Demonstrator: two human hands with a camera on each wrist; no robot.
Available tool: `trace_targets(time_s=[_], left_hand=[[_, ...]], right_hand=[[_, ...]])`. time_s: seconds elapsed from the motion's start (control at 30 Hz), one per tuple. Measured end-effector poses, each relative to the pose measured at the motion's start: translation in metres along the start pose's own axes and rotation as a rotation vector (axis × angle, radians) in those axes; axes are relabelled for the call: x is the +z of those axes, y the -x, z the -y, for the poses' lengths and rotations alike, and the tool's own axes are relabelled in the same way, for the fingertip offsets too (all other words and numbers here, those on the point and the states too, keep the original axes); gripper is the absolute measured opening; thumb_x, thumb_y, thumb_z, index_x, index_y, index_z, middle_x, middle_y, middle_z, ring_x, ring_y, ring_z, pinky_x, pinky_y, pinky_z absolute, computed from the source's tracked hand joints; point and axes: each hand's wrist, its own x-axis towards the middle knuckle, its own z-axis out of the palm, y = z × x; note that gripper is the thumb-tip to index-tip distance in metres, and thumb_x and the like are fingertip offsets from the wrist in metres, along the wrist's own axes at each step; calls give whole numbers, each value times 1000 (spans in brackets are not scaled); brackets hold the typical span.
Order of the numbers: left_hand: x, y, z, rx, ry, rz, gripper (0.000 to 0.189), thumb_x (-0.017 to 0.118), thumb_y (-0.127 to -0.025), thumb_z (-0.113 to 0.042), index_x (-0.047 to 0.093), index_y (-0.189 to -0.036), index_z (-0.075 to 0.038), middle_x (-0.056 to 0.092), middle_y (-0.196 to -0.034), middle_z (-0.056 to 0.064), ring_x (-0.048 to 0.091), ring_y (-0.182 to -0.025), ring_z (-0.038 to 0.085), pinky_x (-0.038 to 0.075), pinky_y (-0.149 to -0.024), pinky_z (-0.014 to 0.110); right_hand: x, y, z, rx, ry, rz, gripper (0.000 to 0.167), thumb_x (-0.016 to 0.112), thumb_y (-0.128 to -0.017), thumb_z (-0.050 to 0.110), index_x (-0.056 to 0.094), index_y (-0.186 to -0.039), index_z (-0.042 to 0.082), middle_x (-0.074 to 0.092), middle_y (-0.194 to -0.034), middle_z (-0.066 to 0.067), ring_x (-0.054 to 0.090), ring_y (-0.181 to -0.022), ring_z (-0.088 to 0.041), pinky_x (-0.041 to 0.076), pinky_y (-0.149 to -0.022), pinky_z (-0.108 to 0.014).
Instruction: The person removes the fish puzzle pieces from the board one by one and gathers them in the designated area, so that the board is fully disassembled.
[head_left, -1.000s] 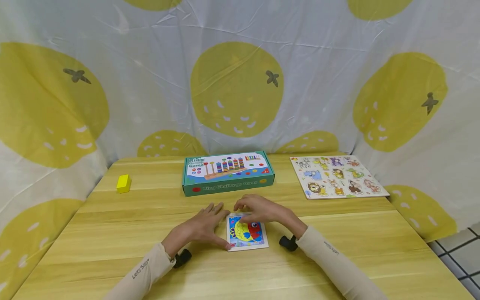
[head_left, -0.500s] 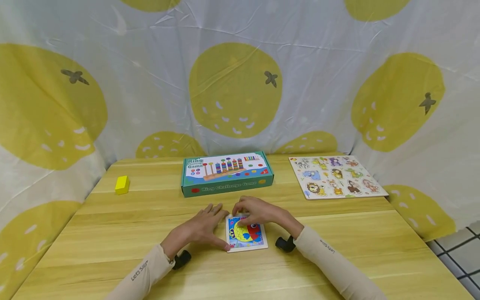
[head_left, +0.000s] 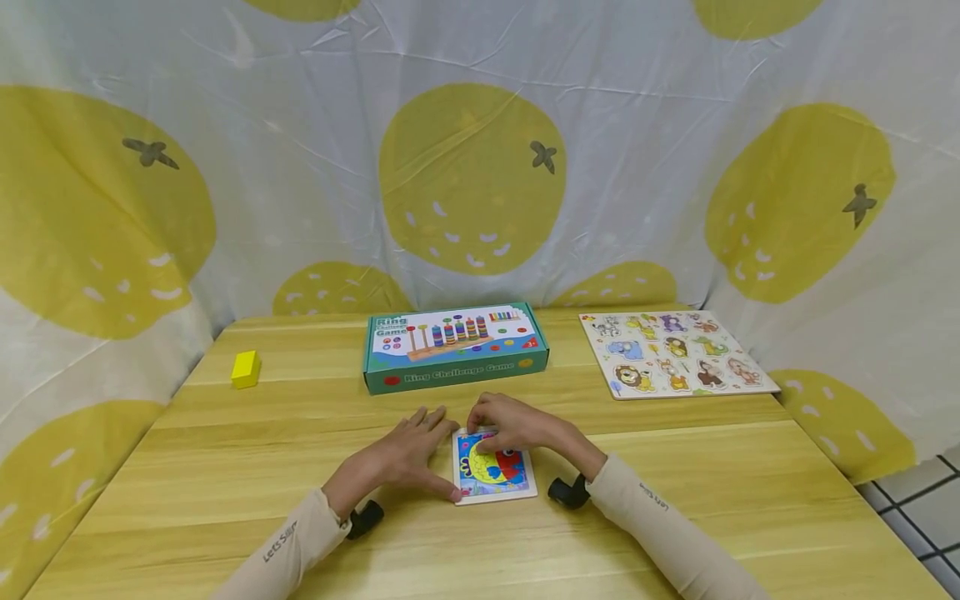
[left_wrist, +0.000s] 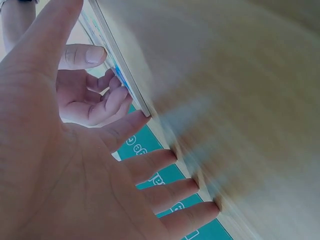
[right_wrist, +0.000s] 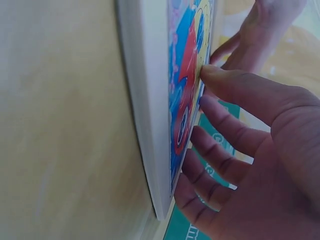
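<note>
The squarish, pale-rimmed fish puzzle [head_left: 491, 485] lies flat on the wood-grain table [head_left: 450, 550] between your hands. Your left hand [head_left: 405, 452] spreads wide at its edge; your right hand [head_left: 516, 421] rests a thumb on its printed face, whether pinching I cannot tell.

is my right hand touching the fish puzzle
Touching. The right wrist view shows the right hand with its thumb tip on the yellow part of the fish puzzle.
</note>
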Motion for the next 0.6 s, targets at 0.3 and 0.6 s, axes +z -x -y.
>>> trace_targets(time_s=[0.3,0.6], left_hand=[[1,-1,3,-5,1,6,97,73,-68,-68,40,-143,-15,21,-156,20,14,-141,49,17,-111,65],[1,-1,1,-6,9,0,96,74,-68,-65,41,-142,-14,22,-156,20,15,-141,50,17,-110,66]], right_hand=[[0,1,1,-4,14,-2,14,68,-88,13,68,-102,15,56,-106,5,49,-98,-12,44,-93,-29],[2,2,1,-15,19,-18,14,66,-89,9,68,-101,14,57,-106,3,49,-99,-13,42,-93,-30]])
